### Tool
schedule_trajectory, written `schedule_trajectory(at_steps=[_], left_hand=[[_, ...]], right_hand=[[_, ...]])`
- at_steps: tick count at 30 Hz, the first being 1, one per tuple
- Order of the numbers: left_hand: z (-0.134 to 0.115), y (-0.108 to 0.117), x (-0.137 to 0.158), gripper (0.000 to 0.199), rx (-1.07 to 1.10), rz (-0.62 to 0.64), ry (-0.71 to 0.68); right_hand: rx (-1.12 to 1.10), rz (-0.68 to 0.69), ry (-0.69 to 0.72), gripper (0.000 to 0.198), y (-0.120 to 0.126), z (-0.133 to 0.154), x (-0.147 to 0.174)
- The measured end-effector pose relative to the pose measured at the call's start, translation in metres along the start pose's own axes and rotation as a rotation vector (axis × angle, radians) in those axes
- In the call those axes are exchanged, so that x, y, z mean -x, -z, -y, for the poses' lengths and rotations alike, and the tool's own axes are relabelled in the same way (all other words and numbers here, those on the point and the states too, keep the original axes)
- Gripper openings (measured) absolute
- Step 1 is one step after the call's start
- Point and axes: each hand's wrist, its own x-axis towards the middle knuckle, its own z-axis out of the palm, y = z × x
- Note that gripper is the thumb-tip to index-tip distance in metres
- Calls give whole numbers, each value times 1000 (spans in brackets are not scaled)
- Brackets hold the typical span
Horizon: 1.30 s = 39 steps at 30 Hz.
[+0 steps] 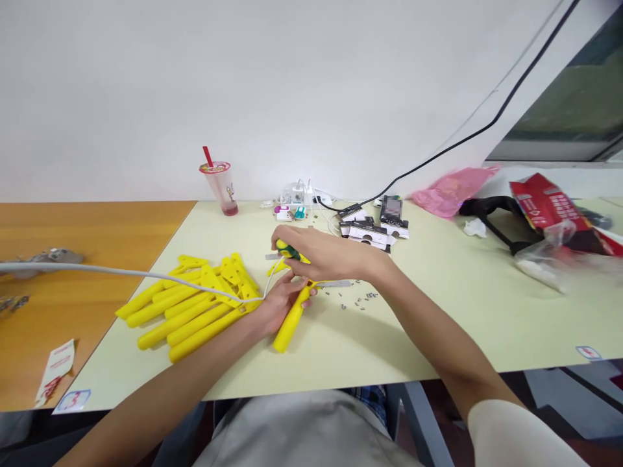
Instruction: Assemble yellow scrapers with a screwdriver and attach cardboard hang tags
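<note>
My right hand (324, 253) is closed around the yellow and green handle of a screwdriver (287, 250), held above a yellow plastic handle (291, 324). That handle is gripped in my left hand (282, 301), its thick rounded end pointing toward me. A flat metal blade (335, 283) sticks out to the right beside my fingers. My right hand hides the spot where the screwdriver's tip meets the part. Several more yellow handles (195, 318) lie heaped to the left. Small metal screws (360, 301) are scattered on the table to the right.
A white cable (146, 275) passes over the pile and my left wrist. Behind stand a cup with a red straw (224, 191), a power strip (294, 194) and small black-and-white boxes (370, 233). A pink bag (452, 191) and a red package (549, 211) lie at right.
</note>
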Motion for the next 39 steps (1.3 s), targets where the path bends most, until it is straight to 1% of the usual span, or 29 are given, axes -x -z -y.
schedule_trajectory(at_steps=[2, 5, 6, 8, 12, 14, 18, 20, 23, 24, 26, 28, 31, 33, 35, 36, 39], left_hand=[[0, -1, 0, 48, -1, -2, 8], [1, -2, 2, 45, -10, 0, 27], [2, -3, 2, 45, -11, 1, 30], [1, -3, 3, 44, -9, -1, 28], [-1, -2, 1, 43, 7, -14, 8], [-2, 0, -1, 42, 13, -21, -1], [-2, 2, -3, 40, 13, -34, -13], [-1, 2, -3, 39, 16, -46, -13], [-1, 2, -3, 39, 15, -57, -25], [-2, 2, -3, 39, 13, -53, -30], [-1, 2, -3, 38, 6, -43, -41], [-1, 2, -3, 39, -2, -32, -48], [0, 2, -3, 43, -5, -34, -56], [0, 2, -3, 44, 10, -47, -51], [-1, 2, -3, 46, 26, -60, -44], [-1, 2, -4, 48, 30, -63, -41], [2, 5, -7, 50, 24, -56, -41]], right_hand=[[-31, -28, 36, 25, 0, -3, 0], [15, -81, 48, 13, 3, -9, 2], [30, -93, 44, 11, 4, -11, 3], [20, -103, 55, 12, 8, -14, 6], [-52, -95, 81, 24, 15, -19, 14], [-38, -111, 69, 20, 17, -19, 16], [102, -171, 3, 7, 19, -20, 18], [120, -164, -10, 6, 18, -21, 20], [47, -134, 32, 23, 18, -21, 22], [24, -128, 51, 26, 18, -21, 22], [15, -125, 64, 19, 17, -19, 22], [62, -131, 25, 5, 16, -16, 19], [118, -149, -38, 9, 13, -14, 18], [87, -136, -9, 6, 12, -15, 19], [22, -114, 45, 16, 11, -17, 20], [-5, -110, 61, 16, 11, -17, 21], [9, -137, 50, 5, 10, -17, 18]])
